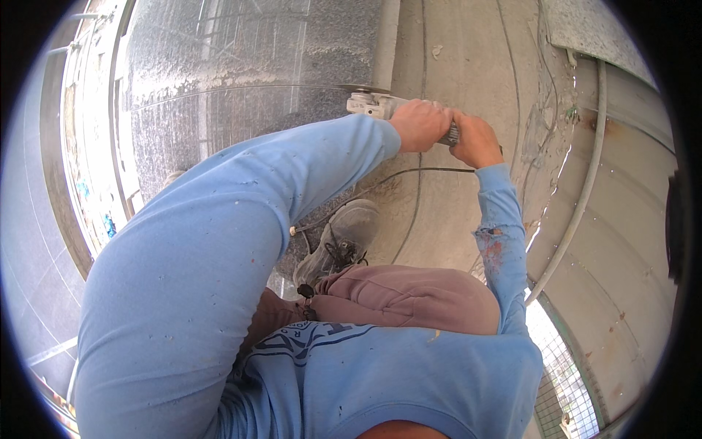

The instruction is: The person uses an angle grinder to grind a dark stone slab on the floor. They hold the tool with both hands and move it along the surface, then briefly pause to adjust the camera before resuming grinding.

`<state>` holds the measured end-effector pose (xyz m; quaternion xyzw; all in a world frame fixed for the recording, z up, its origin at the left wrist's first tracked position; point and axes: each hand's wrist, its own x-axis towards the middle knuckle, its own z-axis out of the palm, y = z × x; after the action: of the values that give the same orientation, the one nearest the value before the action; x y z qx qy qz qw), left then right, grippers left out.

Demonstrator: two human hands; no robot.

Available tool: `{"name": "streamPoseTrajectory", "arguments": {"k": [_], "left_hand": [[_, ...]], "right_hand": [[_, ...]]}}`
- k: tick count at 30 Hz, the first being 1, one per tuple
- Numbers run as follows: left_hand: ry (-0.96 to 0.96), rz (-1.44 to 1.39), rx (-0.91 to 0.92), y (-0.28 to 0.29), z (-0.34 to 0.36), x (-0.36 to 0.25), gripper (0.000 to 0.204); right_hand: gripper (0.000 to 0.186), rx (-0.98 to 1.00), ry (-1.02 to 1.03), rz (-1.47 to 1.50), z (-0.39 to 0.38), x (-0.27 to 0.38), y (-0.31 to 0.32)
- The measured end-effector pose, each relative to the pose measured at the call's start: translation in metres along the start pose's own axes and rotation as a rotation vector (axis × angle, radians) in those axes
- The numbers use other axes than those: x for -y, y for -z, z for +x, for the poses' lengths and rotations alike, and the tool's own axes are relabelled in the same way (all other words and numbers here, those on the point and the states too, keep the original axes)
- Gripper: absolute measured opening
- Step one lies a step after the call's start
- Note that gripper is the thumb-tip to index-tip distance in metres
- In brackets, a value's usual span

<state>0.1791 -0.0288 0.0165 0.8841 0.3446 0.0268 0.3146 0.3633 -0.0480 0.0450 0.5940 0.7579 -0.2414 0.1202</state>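
Observation:
A dusty angle grinder (369,106) with a flat disc lies across the edge of a dark speckled stone slab (219,51), its disc meeting a thin straight line on the slab. My left hand (420,124) is closed on the grinder's body just behind its head. Farther back, my right hand (475,139) grips the tool's rear end, fingers largely hidden. A dark cord (406,173) runs below the grinder toward my dusty shoe (340,238).
The dusty concrete floor (468,219) beside the slab carries several loose cables. Corrugated metal sheeting (614,227) with a pipe (581,205) stands at the right, above a wire mesh opening (563,366). A long frame edge (66,161) curves along the left.

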Motion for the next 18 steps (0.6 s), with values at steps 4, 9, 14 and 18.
{"name": "streamPoseTrajectory", "arguments": {"k": [4, 9, 14, 18], "left_hand": [[0.014, -0.001, 0.007, -0.0004, -0.0001, 0.0002, 0.028], [0.005, -0.001, 0.004, -0.0015, 0.0001, 0.0014, 0.027], [-0.005, 0.001, -0.007, -0.0009, -0.0018, 0.0026, 0.025], [0.001, 0.002, -0.015, -0.0014, -0.0021, 0.0027, 0.024]], "right_hand": [[0.051, -0.001, -0.008, 0.014, 0.0014, 0.0004, 0.0004], [0.045, 0.042, -0.029, -0.014, 0.0015, 0.0030, 0.0024], [0.047, 0.032, -0.030, -0.020, 0.0024, 0.0044, 0.0001], [0.051, 0.035, -0.049, -0.021, 0.0037, 0.0043, -0.0015]]}}
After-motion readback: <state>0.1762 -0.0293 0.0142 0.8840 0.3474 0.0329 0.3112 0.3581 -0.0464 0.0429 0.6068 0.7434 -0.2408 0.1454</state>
